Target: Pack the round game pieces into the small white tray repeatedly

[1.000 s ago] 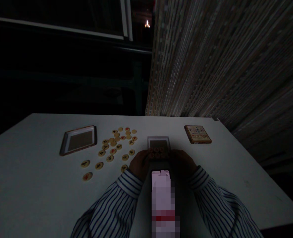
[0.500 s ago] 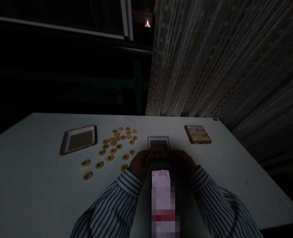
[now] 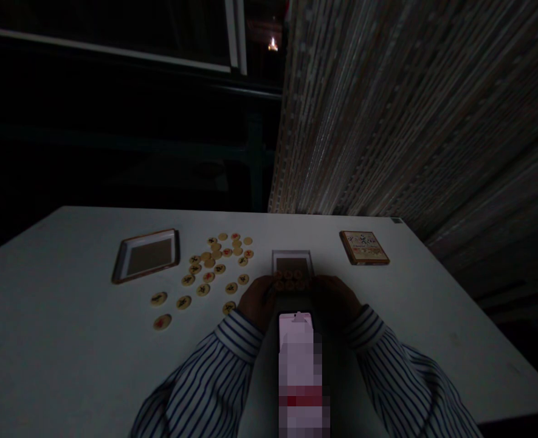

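A small open box (image 3: 291, 253) with a pale rim and brown floor lies between my hands. Two rows of round Chinese chess pieces (image 3: 289, 285) sit in its near part. My left hand (image 3: 258, 299) is closed at the box's left side, thumb and fingers together by the near corner. My right hand (image 3: 338, 298) is curled at the right side, its fingers mostly lost in shadow. Many loose Chinese chess pieces (image 3: 203, 289) with red or black characters, some plain side up, are spread left of the box.
A brown-edged open lid or tray (image 3: 121, 267) lies at the left of the white table (image 3: 77, 347). A flat decorated box (image 3: 364, 247) rests at the right. Below my hands is a lit phone (image 3: 295, 328), partly blurred out. A string curtain (image 3: 341, 121) hangs behind the table.
The whole view has shifted very slightly. My hands stay at the sides of the small box, and the pieces lie as before.
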A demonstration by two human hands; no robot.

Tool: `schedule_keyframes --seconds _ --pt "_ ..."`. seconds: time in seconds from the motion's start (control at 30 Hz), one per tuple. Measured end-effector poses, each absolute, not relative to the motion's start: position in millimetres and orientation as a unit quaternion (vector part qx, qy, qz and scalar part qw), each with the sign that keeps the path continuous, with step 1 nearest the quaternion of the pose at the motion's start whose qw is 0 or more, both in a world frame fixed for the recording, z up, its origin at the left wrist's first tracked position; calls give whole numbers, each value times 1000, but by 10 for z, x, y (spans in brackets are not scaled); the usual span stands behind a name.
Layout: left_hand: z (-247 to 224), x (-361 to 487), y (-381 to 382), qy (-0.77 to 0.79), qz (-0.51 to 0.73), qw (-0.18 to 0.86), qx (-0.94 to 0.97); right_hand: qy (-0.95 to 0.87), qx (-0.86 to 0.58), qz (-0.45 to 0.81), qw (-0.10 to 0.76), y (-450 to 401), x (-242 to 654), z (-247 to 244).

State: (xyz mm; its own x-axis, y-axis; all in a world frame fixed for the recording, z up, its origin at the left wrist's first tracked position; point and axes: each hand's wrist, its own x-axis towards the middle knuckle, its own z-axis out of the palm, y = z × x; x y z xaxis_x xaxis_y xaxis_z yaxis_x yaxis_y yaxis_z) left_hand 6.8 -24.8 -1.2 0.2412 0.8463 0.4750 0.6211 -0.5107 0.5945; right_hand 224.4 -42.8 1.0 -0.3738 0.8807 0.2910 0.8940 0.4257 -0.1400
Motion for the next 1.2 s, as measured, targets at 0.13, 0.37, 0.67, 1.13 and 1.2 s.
schedule_keyframes --seconds 0.13,0.37,0.67,1.13,1.2 --pt "-22 59 -240 483 390 134 773 -820 -540 -21 186 -429 2231 21" --pt "-18 40 -228 482 404 119 768 -738 -630 37 240 -445 2195 85" --pt "-17 6 -225 480 395 110 776 -693 -703 41 158 -405 2284 142" --pt "-134 22 -157 493 361 131 781 -715 -684 24 140 -429 2278 141" --pt "-129 23 -158 494 366 125 779 -721 -675 19 155 -425 2279 116"
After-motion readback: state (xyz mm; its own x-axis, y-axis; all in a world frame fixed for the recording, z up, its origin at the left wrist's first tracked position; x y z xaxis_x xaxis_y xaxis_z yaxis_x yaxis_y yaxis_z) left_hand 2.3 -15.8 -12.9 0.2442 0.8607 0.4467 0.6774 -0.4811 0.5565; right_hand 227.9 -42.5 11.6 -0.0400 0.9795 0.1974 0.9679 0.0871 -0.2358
